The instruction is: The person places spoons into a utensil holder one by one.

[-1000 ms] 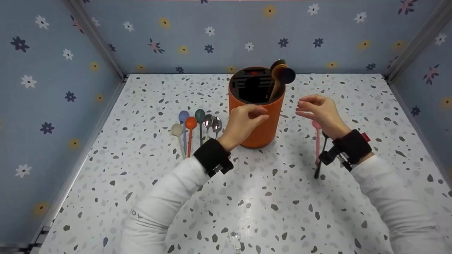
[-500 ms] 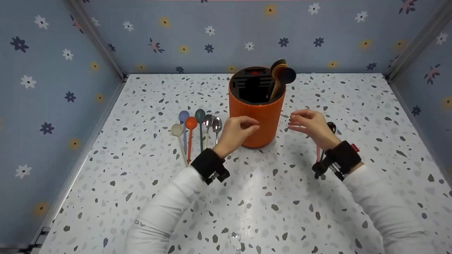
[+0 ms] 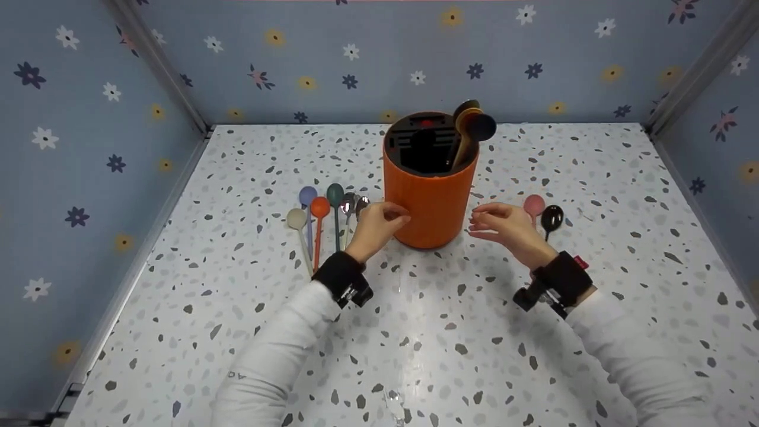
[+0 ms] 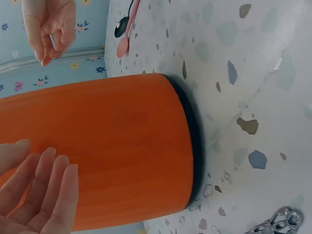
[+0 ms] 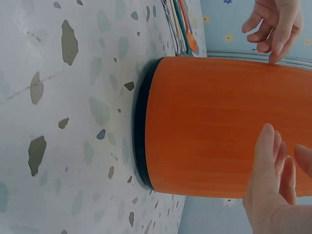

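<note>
An orange cylindrical utensil holder (image 3: 430, 204) with a dark slotted top stands upright between the two hands. Several spoons (image 3: 474, 121) lean out of its right side, with dark and yellowish bowls. My left hand (image 3: 375, 230) hovers just left of the holder, fingers loosely bent and holding nothing. On the other side my right hand (image 3: 509, 232) has its fingers relaxed toward the holder, also holding nothing. In the left wrist view the left hand (image 4: 41, 195) overlaps the orange wall (image 4: 122, 146). The right wrist view has the right hand (image 5: 273, 180) in front of that wall.
Left of the holder lie a cream spoon (image 3: 297, 219), a blue one, an orange spoon (image 3: 320, 207), a green spoon (image 3: 335, 194) and metal ones, partly behind the left hand. A pink spoon (image 3: 534, 206) and a black spoon (image 3: 552, 218) lie to the right. Flowered panels enclose the table.
Both hands have come down and nearer the person, and shifted left. The right hand has drawn closer to the holder, and the pink and black spoon bowls now show. The holder has stayed put.
</note>
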### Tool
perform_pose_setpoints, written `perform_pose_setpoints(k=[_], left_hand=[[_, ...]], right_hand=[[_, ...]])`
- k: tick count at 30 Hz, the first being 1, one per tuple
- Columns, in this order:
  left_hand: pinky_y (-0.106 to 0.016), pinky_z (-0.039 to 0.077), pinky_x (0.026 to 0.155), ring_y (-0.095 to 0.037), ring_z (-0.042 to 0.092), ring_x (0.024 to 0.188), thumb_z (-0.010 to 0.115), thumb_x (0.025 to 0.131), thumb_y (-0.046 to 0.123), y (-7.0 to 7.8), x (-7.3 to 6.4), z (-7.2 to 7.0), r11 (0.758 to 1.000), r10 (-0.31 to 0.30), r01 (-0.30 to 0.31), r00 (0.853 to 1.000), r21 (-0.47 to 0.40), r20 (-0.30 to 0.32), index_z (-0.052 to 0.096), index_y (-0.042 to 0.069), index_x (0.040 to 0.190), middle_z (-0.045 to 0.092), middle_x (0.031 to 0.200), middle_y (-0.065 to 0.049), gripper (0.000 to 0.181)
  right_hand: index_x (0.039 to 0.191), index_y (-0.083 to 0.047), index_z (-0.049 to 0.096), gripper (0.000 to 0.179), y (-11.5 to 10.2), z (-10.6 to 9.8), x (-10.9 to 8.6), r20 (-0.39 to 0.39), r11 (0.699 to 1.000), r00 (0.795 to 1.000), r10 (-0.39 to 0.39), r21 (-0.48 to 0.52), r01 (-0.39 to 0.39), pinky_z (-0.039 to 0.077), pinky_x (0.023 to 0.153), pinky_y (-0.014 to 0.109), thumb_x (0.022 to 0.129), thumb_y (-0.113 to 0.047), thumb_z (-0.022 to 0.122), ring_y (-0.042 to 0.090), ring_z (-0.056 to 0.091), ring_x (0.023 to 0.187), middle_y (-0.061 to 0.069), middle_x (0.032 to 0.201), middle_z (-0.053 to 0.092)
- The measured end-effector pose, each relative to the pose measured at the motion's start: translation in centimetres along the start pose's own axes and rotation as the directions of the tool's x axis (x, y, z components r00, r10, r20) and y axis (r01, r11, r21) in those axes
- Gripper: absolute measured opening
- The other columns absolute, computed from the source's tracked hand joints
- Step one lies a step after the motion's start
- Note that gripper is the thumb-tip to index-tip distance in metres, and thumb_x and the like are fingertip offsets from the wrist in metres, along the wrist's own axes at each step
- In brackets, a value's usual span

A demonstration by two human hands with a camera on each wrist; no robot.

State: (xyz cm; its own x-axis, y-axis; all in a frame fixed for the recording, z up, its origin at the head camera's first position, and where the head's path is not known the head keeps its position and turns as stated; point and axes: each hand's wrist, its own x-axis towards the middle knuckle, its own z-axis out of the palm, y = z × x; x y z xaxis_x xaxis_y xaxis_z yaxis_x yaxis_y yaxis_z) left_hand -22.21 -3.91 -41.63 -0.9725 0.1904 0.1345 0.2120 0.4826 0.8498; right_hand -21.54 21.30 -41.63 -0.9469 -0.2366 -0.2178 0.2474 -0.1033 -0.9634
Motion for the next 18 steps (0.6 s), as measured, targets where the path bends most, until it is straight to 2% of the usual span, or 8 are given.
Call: perform_pose_setpoints(k=[4,9,13,16,18], left_hand=[[-0.027,0.05,0.067,-0.02,0.06,0.075,0.062,0.079,0.007,-1.0,0.4,0.1,0.998,-0.023,0.024,1.0,0.06,-0.005,0.068,-0.002,0.088,0.066,0.084,-0.012,0.014],[-0.026,0.05,0.066,-0.021,0.06,0.076,0.06,0.079,0.005,-2.3,0.6,-0.1,0.993,-0.05,0.051,0.999,0.109,-0.014,0.066,-0.004,0.091,0.066,0.085,-0.014,0.016],[-0.024,0.048,0.063,-0.022,0.059,0.074,0.058,0.077,0.0,-3.7,0.8,-0.3,0.987,-0.046,0.05,0.998,0.155,-0.035,0.067,-0.005,0.089,0.065,0.082,-0.015,0.015],[-0.025,0.048,0.06,-0.019,0.059,0.069,0.059,0.078,0.003,-5.0,1.0,-0.6,0.984,-0.043,0.049,0.998,0.17,-0.043,0.068,-0.002,0.085,0.065,0.077,-0.012,0.013],[-0.025,0.047,0.057,-0.017,0.057,0.064,0.062,0.076,0.008,-8.9,2.4,0.2,0.981,-0.025,0.04,0.996,0.19,-0.08,0.069,0.002,0.08,0.063,0.072,-0.008,0.01]], right_hand=[[0.108,0.006,0.047,0.028,0.7,0.5,-0.1,0.011,1.0,1.0,0.017,-0.008,-0.017,0.05,0.083,0.033,0.087,-0.01,0.056,0.018,0.059,0.085,0.012,0.097,0.055],[0.116,0.015,0.041,0.038,1.7,1.0,-0.1,0.037,1.0,0.999,0.026,-0.004,-0.026,0.05,0.083,0.033,0.088,-0.008,0.054,0.017,0.059,0.083,0.012,0.097,0.057],[0.12,0.017,0.036,0.042,2.3,1.3,-0.2,0.05,0.999,0.997,0.05,0.007,-0.05,0.049,0.084,0.033,0.089,-0.006,0.052,0.016,0.059,0.083,0.013,0.099,0.056],[0.121,0.016,0.036,0.042,2.6,1.4,-0.2,0.05,0.998,0.996,0.067,0.018,-0.068,0.049,0.084,0.034,0.089,-0.006,0.051,0.016,0.059,0.083,0.014,0.099,0.055],[0.121,0.016,0.036,0.043,2.8,1.5,-0.2,0.045,0.997,0.996,0.08,0.02,-0.081,0.049,0.084,0.033,0.089,-0.007,0.052,0.017,0.059,0.083,0.013,0.099,0.055]])
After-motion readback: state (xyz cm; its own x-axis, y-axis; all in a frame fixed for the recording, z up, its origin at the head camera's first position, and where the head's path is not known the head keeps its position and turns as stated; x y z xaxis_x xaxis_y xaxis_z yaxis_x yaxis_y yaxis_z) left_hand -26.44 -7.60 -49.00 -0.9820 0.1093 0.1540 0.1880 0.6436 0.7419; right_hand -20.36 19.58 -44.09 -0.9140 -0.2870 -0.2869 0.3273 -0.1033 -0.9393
